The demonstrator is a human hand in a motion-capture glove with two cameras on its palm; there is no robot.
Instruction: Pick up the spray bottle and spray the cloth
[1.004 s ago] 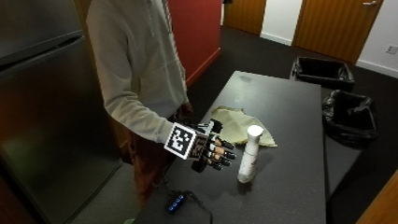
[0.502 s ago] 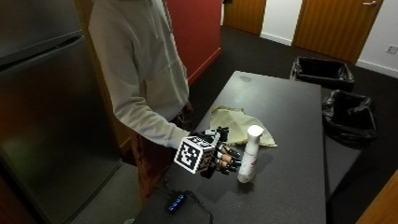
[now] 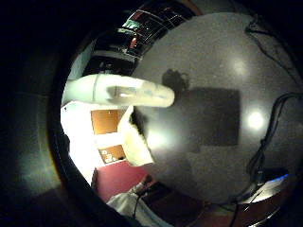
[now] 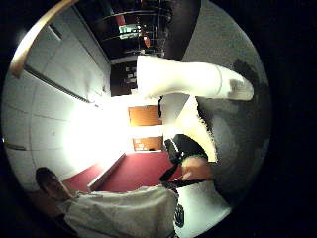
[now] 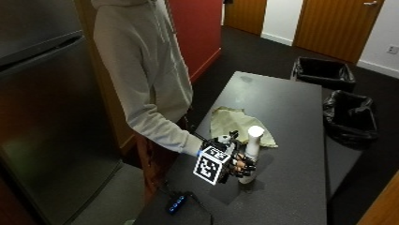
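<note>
White plastic bottle: tall spray bottle (image 5: 251,152) upright beside the yellow cloth (image 5: 235,123).
Fingers: my gloved right hand (image 5: 235,163) at the bottle; closure unclear.
Risk: I could tip it.

No readable text or labels anywhere

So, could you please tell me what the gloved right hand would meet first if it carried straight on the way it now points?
Most likely the white spray bottle standing on the dark table: the right hand is right beside it, fingers toward its lower body. Whether they already touch is unclear.
</note>
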